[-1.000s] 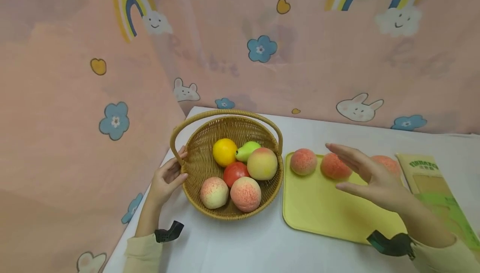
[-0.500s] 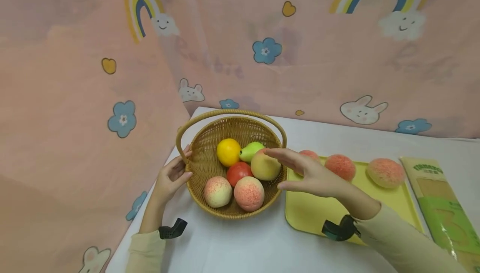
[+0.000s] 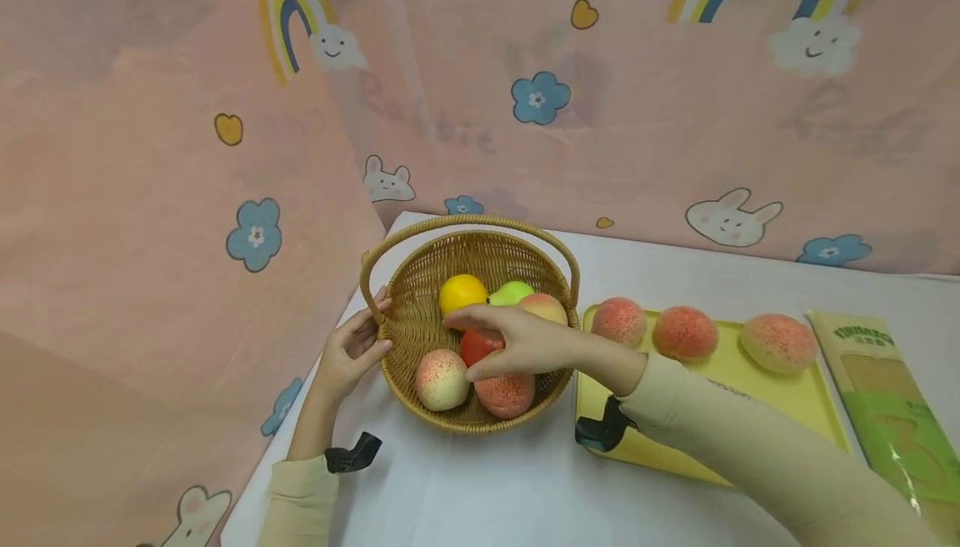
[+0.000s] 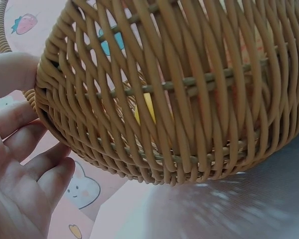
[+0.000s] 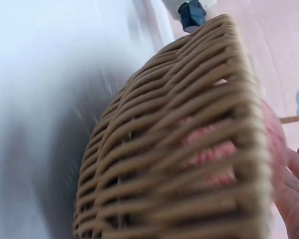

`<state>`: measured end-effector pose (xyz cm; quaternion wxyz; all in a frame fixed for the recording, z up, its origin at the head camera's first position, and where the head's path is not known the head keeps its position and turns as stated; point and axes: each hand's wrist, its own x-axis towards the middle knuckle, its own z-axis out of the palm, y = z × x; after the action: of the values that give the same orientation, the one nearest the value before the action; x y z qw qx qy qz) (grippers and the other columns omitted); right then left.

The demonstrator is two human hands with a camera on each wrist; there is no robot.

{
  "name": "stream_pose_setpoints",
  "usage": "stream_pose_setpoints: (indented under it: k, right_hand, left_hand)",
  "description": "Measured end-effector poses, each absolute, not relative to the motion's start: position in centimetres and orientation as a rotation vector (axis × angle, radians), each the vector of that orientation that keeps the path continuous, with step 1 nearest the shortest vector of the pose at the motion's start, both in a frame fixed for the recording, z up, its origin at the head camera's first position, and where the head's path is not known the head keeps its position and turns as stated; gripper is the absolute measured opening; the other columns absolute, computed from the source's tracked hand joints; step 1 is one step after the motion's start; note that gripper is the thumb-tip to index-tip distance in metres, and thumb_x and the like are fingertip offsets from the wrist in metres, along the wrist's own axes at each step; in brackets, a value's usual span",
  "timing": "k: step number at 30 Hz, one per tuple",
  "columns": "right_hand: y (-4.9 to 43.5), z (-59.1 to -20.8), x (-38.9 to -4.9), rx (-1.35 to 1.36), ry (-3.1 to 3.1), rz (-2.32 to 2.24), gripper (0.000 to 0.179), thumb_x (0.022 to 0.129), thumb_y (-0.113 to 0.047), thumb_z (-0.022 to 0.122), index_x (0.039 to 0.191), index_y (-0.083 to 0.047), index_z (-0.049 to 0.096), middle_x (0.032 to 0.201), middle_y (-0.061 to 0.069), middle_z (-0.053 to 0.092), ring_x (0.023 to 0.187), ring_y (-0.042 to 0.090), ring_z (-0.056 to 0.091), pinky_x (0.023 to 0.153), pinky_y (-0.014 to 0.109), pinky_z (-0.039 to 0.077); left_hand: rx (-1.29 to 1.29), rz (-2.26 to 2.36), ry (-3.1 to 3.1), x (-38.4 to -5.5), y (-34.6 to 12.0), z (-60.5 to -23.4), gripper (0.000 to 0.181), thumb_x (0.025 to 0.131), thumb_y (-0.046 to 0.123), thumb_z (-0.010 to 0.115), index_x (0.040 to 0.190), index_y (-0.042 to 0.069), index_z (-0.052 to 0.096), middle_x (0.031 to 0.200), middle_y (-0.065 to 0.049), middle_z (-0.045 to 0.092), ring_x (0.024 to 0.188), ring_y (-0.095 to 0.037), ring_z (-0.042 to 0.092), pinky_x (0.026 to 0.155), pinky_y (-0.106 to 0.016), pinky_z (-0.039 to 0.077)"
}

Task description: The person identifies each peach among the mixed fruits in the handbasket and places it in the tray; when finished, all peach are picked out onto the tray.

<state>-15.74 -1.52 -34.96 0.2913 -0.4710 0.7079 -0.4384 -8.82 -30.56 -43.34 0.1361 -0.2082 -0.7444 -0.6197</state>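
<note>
A round wicker basket with an arched handle stands on the white table. My left hand grips its left rim near the handle's base; the left wrist view has the thumb and fingers on either side of the wicker rim. Over the basket hovers my right hand, fingers extended and thumb apart, with nothing seen held. Inside lie a yellow-orange fruit, a green pear, a red fruit and peaches, one pale, one pinker, and one partly hidden.
Right of the basket lies a yellow tray bearing three peaches, at its left, middle and right. A green and tan packet flanks it. A patterned pink cloth hangs behind.
My right hand has moved left, from above the tray to over the basket, with fingers still extended. The left hand keeps its hold on the rim. The head view has shifted slightly.
</note>
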Motion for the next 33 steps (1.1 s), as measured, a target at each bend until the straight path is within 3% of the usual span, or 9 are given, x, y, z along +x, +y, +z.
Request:
stream_pose_setpoints:
  k: [9,16,22,33]
  right_hand:
    - [-4.9,-35.5,-15.5,-1.171,1.997,-0.941,0.071,0.083,-0.027,0.072,0.143,-0.008,0.04,0.146,0.002,0.045,0.135,0.017,0.04,0.113,0.036,0.033]
    - [-6.4,-36.0,-16.1,-1.19,1.944,-0.878,0.073,0.083,-0.023,0.072,0.143,-0.002,0.037,0.147,0.009,0.042,0.132,0.022,0.043,0.108,0.036,0.039]
    - [-6.4,-36.4,-16.5,-1.15,1.92,-0.82,0.076,0.082,-0.023,0.072,0.145,-0.002,0.034,0.149,0.011,0.04,0.134,0.022,0.041,0.11,0.037,0.037]
    - [-6.2,-36.1,-16.1,-1.231,2.02,-0.684,0.066,0.08,-0.02,0.073,0.139,-0.006,0.046,0.137,0.007,0.053,0.121,0.018,0.05,0.106,0.036,0.04]
  left_hand:
    - [-0.602,-1.797,-2.151,-8.6,-30.7,-43.3,0.05,0.082,-0.019,0.053,0.131,-0.018,0.042,0.149,-0.031,0.025,0.135,-0.01,0.039,0.106,-0.022,0.036]
    - [-0.593,-1.803,-2.144,-8.3,-30.8,-43.2,0.05,0.082,-0.02,0.052,0.13,-0.019,0.041,0.149,-0.032,0.024,0.135,-0.009,0.039,0.106,-0.022,0.036]
    - [-0.56,-1.808,-2.181,-8.4,-30.6,-42.8,0.049,0.084,-0.017,0.054,0.131,-0.017,0.042,0.15,-0.03,0.025,0.134,-0.01,0.04,0.106,-0.022,0.037]
    - [-0.582,-1.792,-2.179,-8.6,-30.5,-42.9,0.048,0.083,-0.017,0.054,0.13,-0.018,0.043,0.149,-0.031,0.026,0.134,-0.009,0.04,0.106,-0.021,0.037]
